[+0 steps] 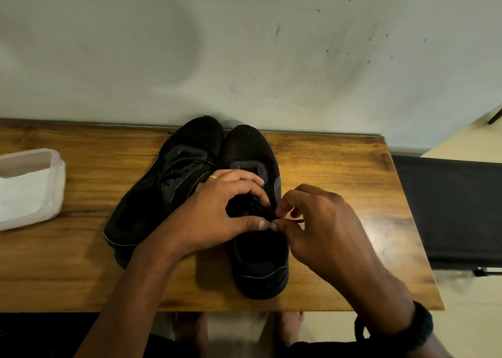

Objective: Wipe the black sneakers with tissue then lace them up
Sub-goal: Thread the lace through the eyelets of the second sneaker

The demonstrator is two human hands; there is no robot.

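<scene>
Two black sneakers stand side by side on the wooden table (339, 173), toes toward the wall. The left sneaker (163, 189) leans to the left and shows laces across its top. The right sneaker (252, 151) points straight away from me. My left hand (214, 216) curls over its lace area, thumb and fingers pinching a black lace (296, 221). My right hand (323, 222) meets it thumb to thumb and pinches the same lace, whose end sticks out to the right. The eyelets under my hands are hidden.
A white pack of tissues (30, 186) lies at the table's left edge. A pale wall runs right behind the table. A black seat or bag (456, 211) stands to the right of the table. Bare feet show below the table's near edge.
</scene>
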